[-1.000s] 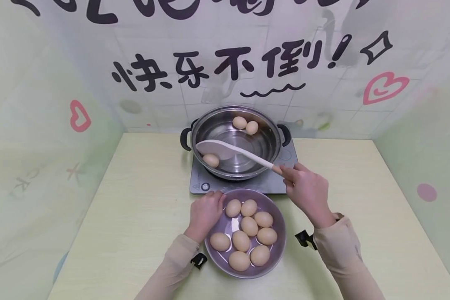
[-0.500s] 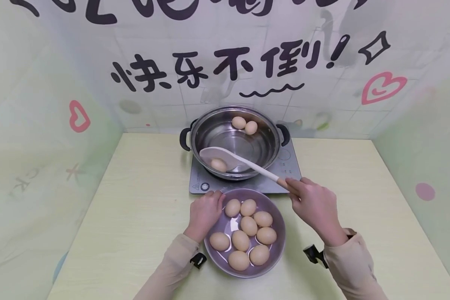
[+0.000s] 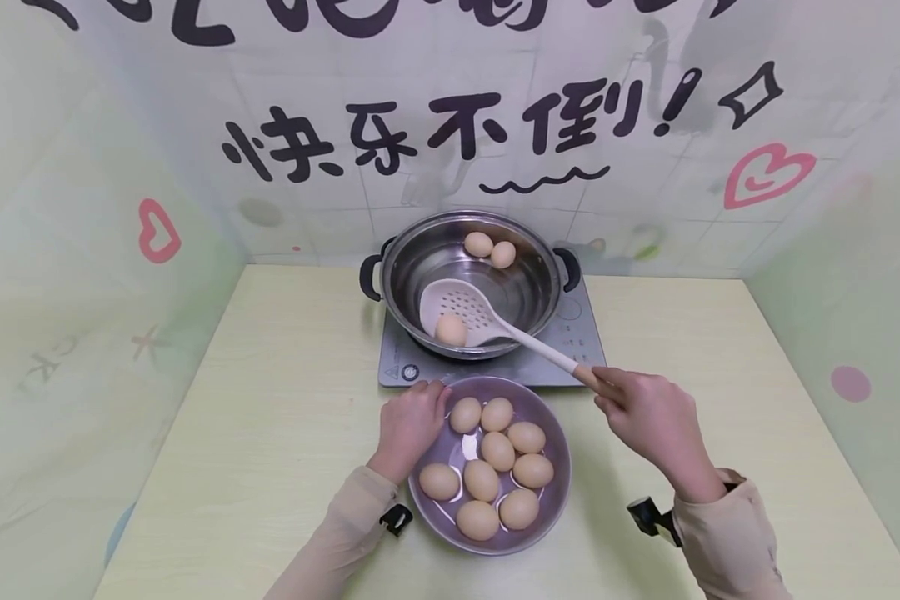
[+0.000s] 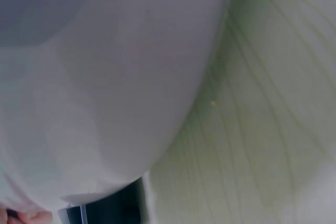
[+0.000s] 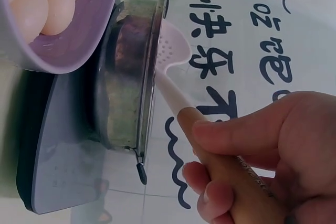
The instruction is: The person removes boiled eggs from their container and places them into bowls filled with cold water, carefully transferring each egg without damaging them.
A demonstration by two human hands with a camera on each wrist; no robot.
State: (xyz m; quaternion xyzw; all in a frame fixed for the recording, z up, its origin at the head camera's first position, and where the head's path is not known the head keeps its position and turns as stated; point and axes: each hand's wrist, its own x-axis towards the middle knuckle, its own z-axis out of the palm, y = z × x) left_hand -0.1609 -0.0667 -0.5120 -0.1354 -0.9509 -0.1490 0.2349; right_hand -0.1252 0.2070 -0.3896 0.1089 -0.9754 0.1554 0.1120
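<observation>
My right hand grips the wooden handle of a white slotted spoon. An egg rests in the spoon's bowl, at the near left side of the steel pot. Two more eggs lie against the pot's far wall. At the left rim of a purple bowl, my left hand holds on with curled fingers. Several brown eggs fill that bowl. In the right wrist view, thumb and fingers wrap the handle; the left wrist view shows mostly the bowl's outer wall.
The pot stands on a flat grey induction cooker, directly behind the purple bowl. A light wooden table lies beneath everything. A printed wall sheet hangs close behind the pot, with similar sheets at both sides.
My right hand has moved right and toward me. The spoon has slid right along the pot's near side and turned bowl-up, and the egg now sits in it. My left hand stays put.
</observation>
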